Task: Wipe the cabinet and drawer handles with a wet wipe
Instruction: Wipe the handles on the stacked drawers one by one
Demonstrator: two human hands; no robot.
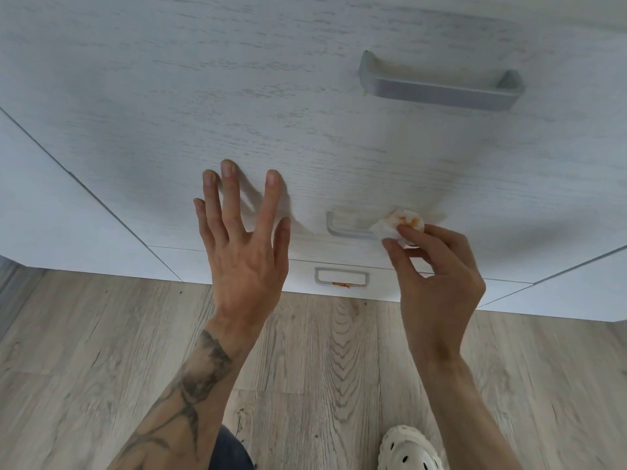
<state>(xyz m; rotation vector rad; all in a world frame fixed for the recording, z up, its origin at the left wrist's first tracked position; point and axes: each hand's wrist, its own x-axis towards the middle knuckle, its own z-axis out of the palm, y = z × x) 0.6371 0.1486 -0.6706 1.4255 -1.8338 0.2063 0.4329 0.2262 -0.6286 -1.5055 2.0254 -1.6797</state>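
Note:
My right hand (437, 276) pinches a crumpled white wet wipe (397, 225) stained orange and presses it on the right end of the middle drawer handle (346, 228), a thin silver bar. My left hand (244, 245) is spread open, fingertips resting flat on the pale wood-grain drawer front (203, 113) to the left of that handle. Above, the top drawer handle (441, 84) is a wide grey bar with a small orange spot at its left underside. Below, the bottom drawer handle (341, 276) carries an orange smear along its lower edge.
Light wood-look flooring (101, 351) runs beneath the cabinet. A white perforated clog (409, 449) on a foot shows at the bottom right, a dark trouser leg (230, 449) beside it. Neighbouring cabinet fronts (51, 215) flank the drawers on both sides.

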